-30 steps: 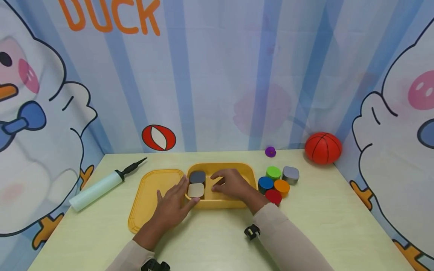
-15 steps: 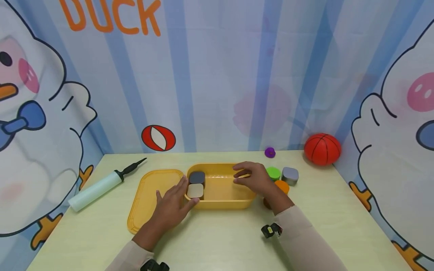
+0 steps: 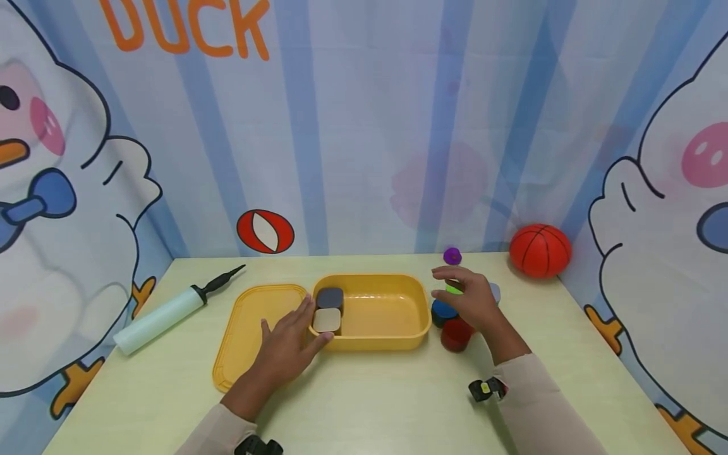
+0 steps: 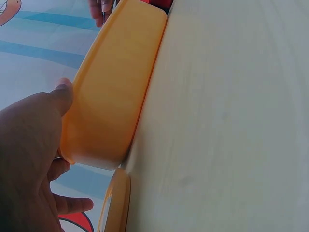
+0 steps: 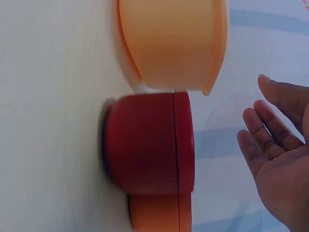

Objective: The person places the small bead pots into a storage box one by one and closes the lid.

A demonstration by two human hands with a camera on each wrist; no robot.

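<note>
A yellow lunch-box-like container [image 3: 383, 316] stands without its lid on the table. At its left end are two small lidded tubs, one dark grey [image 3: 330, 297] and one cream [image 3: 327, 320]. My left hand [image 3: 284, 347] rests on the box's left end, fingers straight, thumb at the front corner of the rim. To the right of the box, my right hand [image 3: 469, 297] hovers over a cluster of tubs with nothing in its parted fingers. There I see a blue tub [image 3: 443, 311], a red tub [image 5: 145, 142], a partly hidden green tub [image 3: 453, 289] and an orange tub [image 5: 157, 211].
The yellow lid [image 3: 250, 322] lies flat left of the box. A pale green hand pump [image 3: 162, 319] lies farther left. At the back right are a red basketball-patterned ball [image 3: 540, 250] and a small purple piece [image 3: 452, 256]. A grey tub [image 3: 495, 292] peeks out behind my right hand.
My right hand has left the inside of the box and moved right, over the tubs, with nothing held. My left hand has stayed at the box's left end.
</note>
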